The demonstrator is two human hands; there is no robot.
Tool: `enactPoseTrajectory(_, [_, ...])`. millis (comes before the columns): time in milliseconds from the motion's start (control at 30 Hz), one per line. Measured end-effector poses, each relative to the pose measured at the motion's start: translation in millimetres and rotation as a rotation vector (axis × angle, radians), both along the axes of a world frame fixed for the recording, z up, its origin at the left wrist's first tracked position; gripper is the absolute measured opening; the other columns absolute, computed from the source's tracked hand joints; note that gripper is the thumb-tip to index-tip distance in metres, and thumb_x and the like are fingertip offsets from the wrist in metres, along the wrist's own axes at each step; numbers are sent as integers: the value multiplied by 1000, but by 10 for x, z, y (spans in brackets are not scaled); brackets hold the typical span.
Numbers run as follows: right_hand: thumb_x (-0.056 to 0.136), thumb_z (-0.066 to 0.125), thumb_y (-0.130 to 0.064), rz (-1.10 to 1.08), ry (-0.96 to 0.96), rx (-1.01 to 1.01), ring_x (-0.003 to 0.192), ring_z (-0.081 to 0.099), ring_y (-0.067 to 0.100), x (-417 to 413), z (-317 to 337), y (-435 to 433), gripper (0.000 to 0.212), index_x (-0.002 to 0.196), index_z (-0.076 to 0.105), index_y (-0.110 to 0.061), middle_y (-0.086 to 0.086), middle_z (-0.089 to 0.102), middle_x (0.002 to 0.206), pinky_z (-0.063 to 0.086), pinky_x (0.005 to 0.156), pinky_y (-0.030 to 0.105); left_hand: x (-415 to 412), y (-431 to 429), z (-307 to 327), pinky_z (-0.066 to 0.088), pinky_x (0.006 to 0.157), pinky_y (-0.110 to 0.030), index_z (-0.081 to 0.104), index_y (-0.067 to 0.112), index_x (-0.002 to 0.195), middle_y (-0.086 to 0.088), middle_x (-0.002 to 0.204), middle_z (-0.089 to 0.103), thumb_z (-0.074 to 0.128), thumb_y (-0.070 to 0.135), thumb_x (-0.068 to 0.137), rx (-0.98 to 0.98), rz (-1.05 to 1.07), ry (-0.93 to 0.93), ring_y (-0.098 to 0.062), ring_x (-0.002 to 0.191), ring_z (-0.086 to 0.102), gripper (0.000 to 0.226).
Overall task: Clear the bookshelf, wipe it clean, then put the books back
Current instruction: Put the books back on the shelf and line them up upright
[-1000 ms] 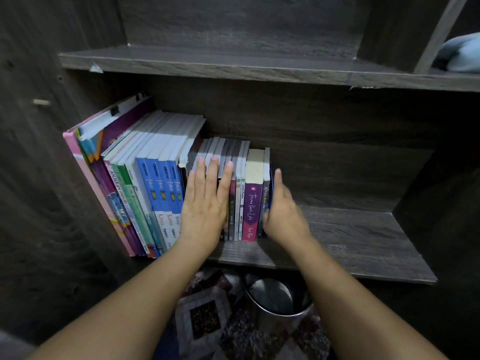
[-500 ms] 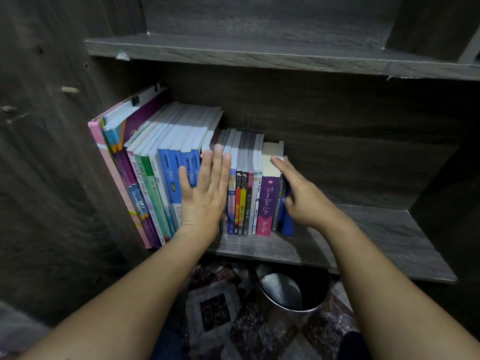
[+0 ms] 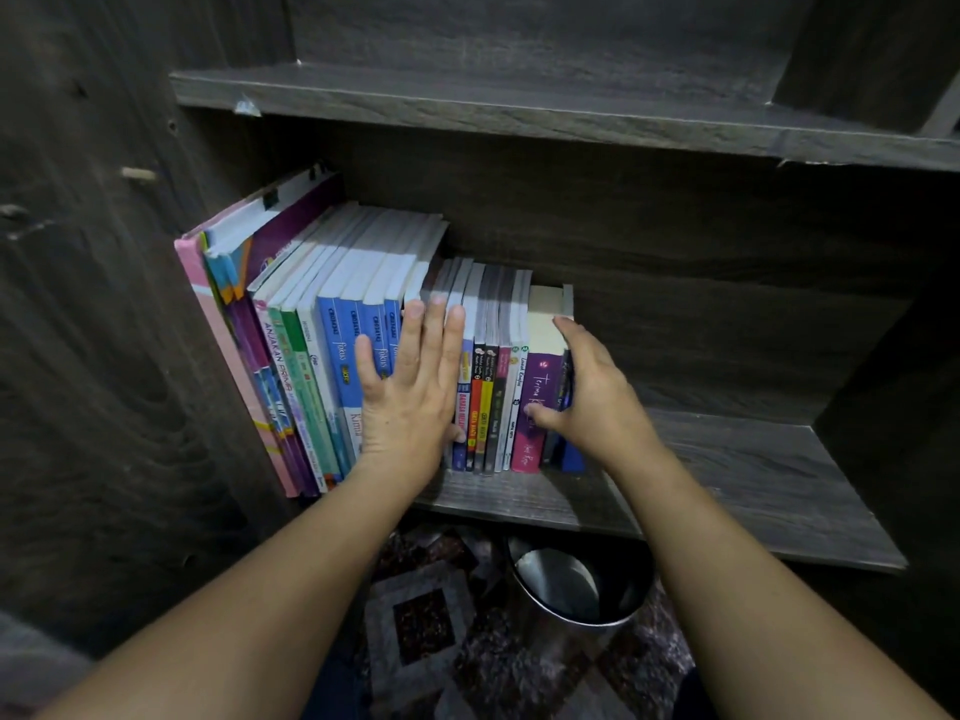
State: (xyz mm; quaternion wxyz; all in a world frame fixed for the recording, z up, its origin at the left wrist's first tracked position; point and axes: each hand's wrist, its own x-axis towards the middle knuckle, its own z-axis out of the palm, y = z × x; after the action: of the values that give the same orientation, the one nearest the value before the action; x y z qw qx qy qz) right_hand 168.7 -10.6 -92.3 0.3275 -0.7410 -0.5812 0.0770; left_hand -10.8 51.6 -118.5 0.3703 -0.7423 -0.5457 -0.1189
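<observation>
Dark wood-grain bookshelf board (image 3: 753, 475) with a row of colourful books (image 3: 363, 283) packed at its left end.
Left hand (image 3: 410, 392) lies flat, fingers straight, pressing the blue and white spines; right hand (image 3: 597, 397) curls round the row's right end, thumb on the purple-spined paperback (image 3: 524, 452), fingers on its far side. Shiny metal bin (image 3: 566, 589) stands below.

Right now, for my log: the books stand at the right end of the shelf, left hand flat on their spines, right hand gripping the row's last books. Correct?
No: the head view shows the books at the left end of the shelf. The left hand lies flat on their spines and the right hand grips the last books.
</observation>
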Motion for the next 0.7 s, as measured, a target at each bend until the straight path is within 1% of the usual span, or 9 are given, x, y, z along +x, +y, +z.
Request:
enactPoseTrajectory(67, [73,79,-19,-53,-126,14,142,30,23,-26,-12,26,97,149,19,-29,5,27,156,30,114,51,11,0,0,-8,103,-67,-14,6,151,-13,161,-9,62,84,54,-5,6,-8,-41,137,-33,146])
enactPoseTrajectory(133, [76,72,-27,-95,-291,2,144,23,28,-31,-25,27,90,148,19,-34,6,22,158,21,116,55,23,-9,2,-7,103,-66,-14,7,151,-13,161,-9,64,83,53,-11,13,-15,-40,138,-32,147])
enactPoseTrajectory(233, [77,67,-44,-90,-359,-13,144,20,34,-41,-22,23,88,148,15,-44,8,12,160,17,115,56,47,-19,13,-10,104,-66,-13,8,151,-12,161,-6,68,78,54,-13,29,-28,-39,140,-25,146])
enactPoseTrajectory(300, [79,67,-45,-77,-388,-13,144,20,34,-58,-21,26,86,148,15,-45,7,10,161,18,116,56,64,-30,14,-10,105,-65,-11,8,152,-12,161,-2,72,70,58,0,31,-43,-39,141,-20,140])
enactPoseTrajectory(367, [81,68,-39,-80,-377,-12,144,22,33,-59,-3,34,81,148,22,-42,7,12,160,19,116,55,83,-40,17,-10,105,-65,-12,9,152,-12,161,-1,74,69,57,-9,23,-57,-39,141,-19,141])
enactPoseTrajectory(433, [82,68,-32,-62,-322,-8,142,27,32,-36,36,34,77,146,27,-38,7,14,160,21,116,54,100,-58,22,-9,105,-65,-15,8,151,-13,161,-4,70,77,53,-41,20,-59,-40,140,-21,147])
enactPoseTrajectory(533, [83,65,-21,21,-242,-18,139,32,30,32,78,4,75,146,27,-37,3,9,161,30,113,51,122,-84,27,-2,107,-62,-17,7,150,-13,161,-6,65,82,54,-50,35,-44,-43,138,-23,147])
enactPoseTrajectory(600, [81,66,-18,107,-166,-3,139,32,29,84,82,-57,82,147,22,-39,-1,4,161,37,108,44,130,-86,21,-2,107,-62,-17,8,150,-13,161,-6,65,81,55,-47,33,-49,-44,138,-22,146])
enactPoseTrajectory(700, [76,69,-14,159,-62,0,143,26,21,164,60,-145,104,151,3,-42,-3,1,162,36,102,31,142,-94,23,-1,107,-63,-18,9,150,-13,161,-5,69,80,52,-53,3,-75,-45,139,-21,149])
